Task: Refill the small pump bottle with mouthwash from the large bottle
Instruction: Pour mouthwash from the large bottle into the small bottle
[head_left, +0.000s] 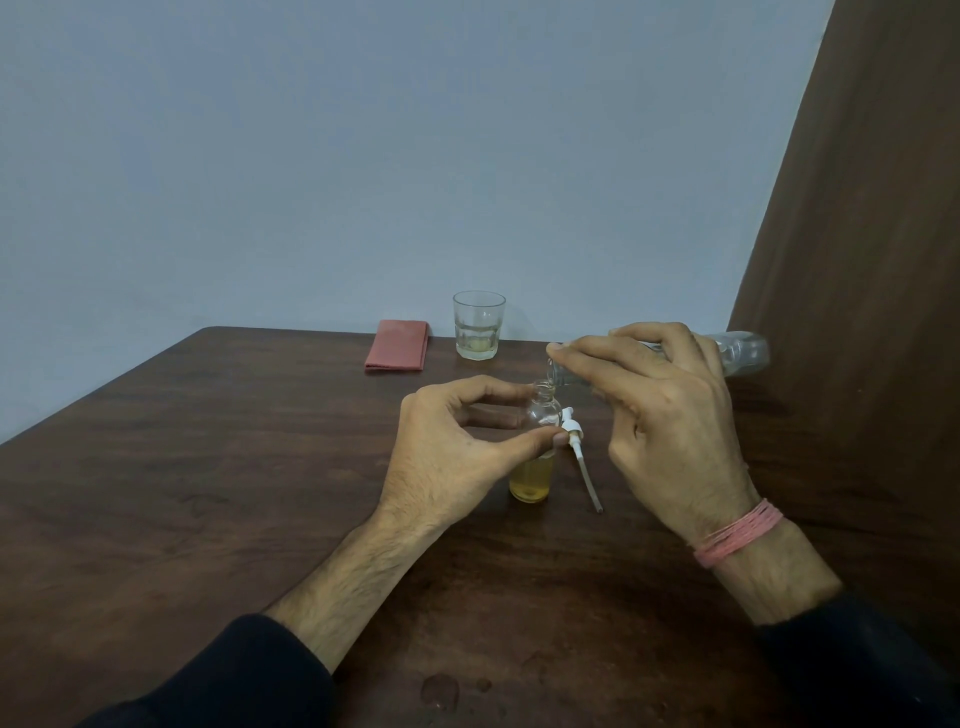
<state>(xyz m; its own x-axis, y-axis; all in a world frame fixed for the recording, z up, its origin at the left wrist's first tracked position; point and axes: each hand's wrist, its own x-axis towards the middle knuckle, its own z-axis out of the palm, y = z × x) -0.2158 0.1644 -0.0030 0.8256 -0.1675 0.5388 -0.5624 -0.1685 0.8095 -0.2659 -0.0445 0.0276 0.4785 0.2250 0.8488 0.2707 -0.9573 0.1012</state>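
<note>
tipping the large bottle — right hand gripping it — left hand pinching small bottle.

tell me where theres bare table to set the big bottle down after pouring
Bare patches: the wide stretch of table left of the left hand, and the near edge between the forearms, though droplets sit there. Crowded: around the small bottle, pump head and right hand; the cloth and glass fill the far edge.

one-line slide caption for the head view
Right hand tips large bottle into small bottle steadied by left hand.
</note>
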